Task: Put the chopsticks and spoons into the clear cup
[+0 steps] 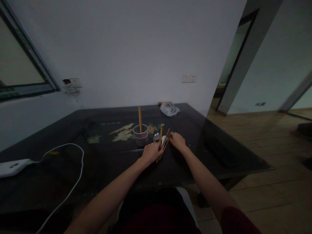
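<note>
Over the middle of the dark table, my left hand (pixel 152 152) is closed around a chopstick (pixel 161 134), whose top sticks up past the fingers. My right hand (pixel 177 141) sits just to the right, fingertips pinched at a second, slanting chopstick (pixel 167 134). Between the hands shows the bowl of a white spoon (pixel 164 139); its handle is partly hidden. A metal spoon (pixel 156 136) is beyond my left hand. Left of it stands a grey cup-shaped holder (pixel 141 139), with upright chopsticks (pixel 140 118) in it.
A crumpled clear plastic bag (pixel 169 109) lies by the table's back edge. At left, a white cable (pixel 81 159) runs from a white device (pixel 14 167) over the table (pixel 102 182). A dark flat object (pixel 221 151) lies on the right. The wall rises behind.
</note>
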`<act>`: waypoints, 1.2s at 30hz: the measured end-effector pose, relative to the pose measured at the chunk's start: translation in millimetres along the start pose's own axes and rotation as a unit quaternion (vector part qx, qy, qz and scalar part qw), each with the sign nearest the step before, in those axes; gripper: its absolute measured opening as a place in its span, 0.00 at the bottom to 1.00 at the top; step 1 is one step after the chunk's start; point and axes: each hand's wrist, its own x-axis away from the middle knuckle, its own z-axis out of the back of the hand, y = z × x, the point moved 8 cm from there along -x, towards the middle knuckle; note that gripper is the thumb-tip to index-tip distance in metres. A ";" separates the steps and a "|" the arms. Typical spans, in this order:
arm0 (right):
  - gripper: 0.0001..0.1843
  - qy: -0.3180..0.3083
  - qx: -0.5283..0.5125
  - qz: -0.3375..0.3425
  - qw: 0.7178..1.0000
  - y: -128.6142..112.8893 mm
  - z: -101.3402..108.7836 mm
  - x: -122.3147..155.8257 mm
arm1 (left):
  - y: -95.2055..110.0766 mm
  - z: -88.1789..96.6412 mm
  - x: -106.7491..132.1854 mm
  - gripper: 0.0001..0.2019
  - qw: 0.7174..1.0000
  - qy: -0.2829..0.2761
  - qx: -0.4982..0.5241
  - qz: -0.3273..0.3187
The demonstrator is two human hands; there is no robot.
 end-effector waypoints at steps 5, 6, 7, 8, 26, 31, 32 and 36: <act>0.09 0.001 0.007 0.000 1.000 1.9 -1.7 -1.8 | -2.1 -3.2 -1.3 0.13 1.000 0.004 0.000 -0.003; 0.09 0.001 0.008 0.000 1.000 2.3 -1.9 -2.2 | -2.6 -3.6 -1.7 0.13 1.000 0.007 0.001 -0.005; 0.09 0.003 0.009 0.000 1.000 2.5 -1.9 -2.5 | -2.6 -3.7 -2.0 0.13 1.000 0.010 0.003 -0.009; 0.09 0.002 0.009 0.000 1.000 2.9 -2.0 -2.8 | -2.5 -3.6 -2.2 0.13 1.000 0.013 0.004 -0.012; 0.06 -0.004 0.004 0.002 1.000 5.7 -2.0 -5.6 | -0.6 0.9 2.0 0.13 1.000 -0.003 0.015 -0.001; 0.09 -0.002 0.000 0.003 1.000 6.5 0.4 -4.5 | -1.1 -0.4 0.7 0.13 1.000 0.011 0.011 -0.016; 0.11 0.000 0.000 -0.001 1.000 7.5 1.8 -4.1 | -1.6 -0.9 0.5 0.13 1.000 0.011 0.010 -0.015; 0.16 -0.010 0.028 -0.044 0.999 14.7 4.9 -1.3 | -2.7 -2.3 0.4 0.13 1.000 0.002 0.013 -0.006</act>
